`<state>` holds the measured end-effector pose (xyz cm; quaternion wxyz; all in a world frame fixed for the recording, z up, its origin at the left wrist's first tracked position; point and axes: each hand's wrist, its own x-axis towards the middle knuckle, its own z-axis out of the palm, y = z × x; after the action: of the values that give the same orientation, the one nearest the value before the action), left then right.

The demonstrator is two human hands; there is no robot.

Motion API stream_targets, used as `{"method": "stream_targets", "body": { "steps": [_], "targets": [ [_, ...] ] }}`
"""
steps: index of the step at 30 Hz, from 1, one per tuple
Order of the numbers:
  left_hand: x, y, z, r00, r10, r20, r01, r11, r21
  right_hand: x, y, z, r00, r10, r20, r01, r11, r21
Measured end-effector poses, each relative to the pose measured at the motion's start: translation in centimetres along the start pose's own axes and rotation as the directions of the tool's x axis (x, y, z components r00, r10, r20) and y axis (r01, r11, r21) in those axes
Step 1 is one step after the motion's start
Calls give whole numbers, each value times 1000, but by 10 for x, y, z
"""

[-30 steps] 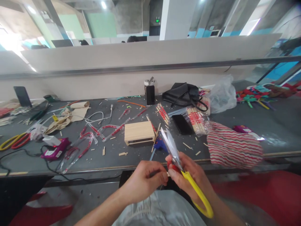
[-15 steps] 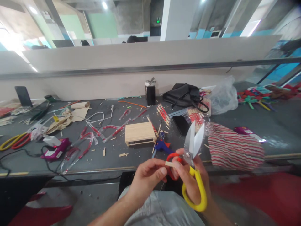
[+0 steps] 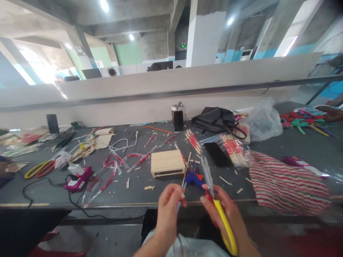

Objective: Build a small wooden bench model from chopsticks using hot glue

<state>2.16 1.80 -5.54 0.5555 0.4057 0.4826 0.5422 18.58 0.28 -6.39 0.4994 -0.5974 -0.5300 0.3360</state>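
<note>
My right hand point(image 3: 223, 210) grips scissors point(image 3: 218, 208) with one yellow and one red handle, blades pointing up and away and nearly closed. My left hand point(image 3: 168, 205) pinches a small piece of wooden stick point(image 3: 182, 195) just left of the scissors. Both hands hover over my lap at the near edge of the dark workbench point(image 3: 294, 150). A small box of wooden sticks point(image 3: 167, 163) stands on the bench beyond my hands, with a blue glue gun point(image 3: 194, 177) beside it.
The bench carries red-striped wrappers point(image 3: 107, 176), a purple glue gun point(image 3: 77, 179) with black cord, yellow and red scissors point(image 3: 39, 169), a black phone point(image 3: 216, 154), packs of chopsticks point(image 3: 234, 150), a striped bag point(image 3: 286, 185), a black bag point(image 3: 217, 117) and a black bottle point(image 3: 177, 117).
The scissors' blades have swung from open to nearly closed and tilted left. My left hand has drawn slightly away from the right. The camera has tilted up.
</note>
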Motion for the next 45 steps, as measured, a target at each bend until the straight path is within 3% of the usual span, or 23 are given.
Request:
{"method": "stream_targets", "body": {
  "steps": [2, 4, 7, 10, 16, 22, 29, 34, 45],
  "targets": [
    [18, -1, -33, 969, 217, -115, -180, 947, 267, 14, 12, -25, 999, -24, 49, 34, 976, -215],
    [37, -3, -72, 883, 432, -185, -250, 765, 593, 27, 28, -51, 999, 16, 50, 6, 914, -406],
    [62, -7, -122, 821, 522, -230, -241, 682, 691, 46, 49, -77, 995, 69, 69, -8, 763, -646],
    [75, -13, -145, 811, 546, -208, -226, 621, 750, 59, 62, -80, 989, 72, 130, 51, 660, -750],
    [75, -20, -143, 800, 580, -154, -227, 530, 817, 76, 67, -65, 982, 5, 187, 144, 618, -773],
    [75, -22, -142, 782, 613, -109, -241, 459, 855, 86, 66, -71, 968, -28, 249, 224, 539, -812],
    [79, -20, -141, 779, 615, -121, -203, 430, 880, 83, 61, -74, 943, -93, 319, 329, 400, -855],
    [80, -20, -140, 789, 601, -126, -178, 420, 890, 80, 60, -73, 949, -144, 281, 313, 306, -899],
    [82, -23, -147, 798, 576, -178, -171, 499, 849, 75, 97, -72, 893, -323, 312, 421, 359, -833]
  ]
}}
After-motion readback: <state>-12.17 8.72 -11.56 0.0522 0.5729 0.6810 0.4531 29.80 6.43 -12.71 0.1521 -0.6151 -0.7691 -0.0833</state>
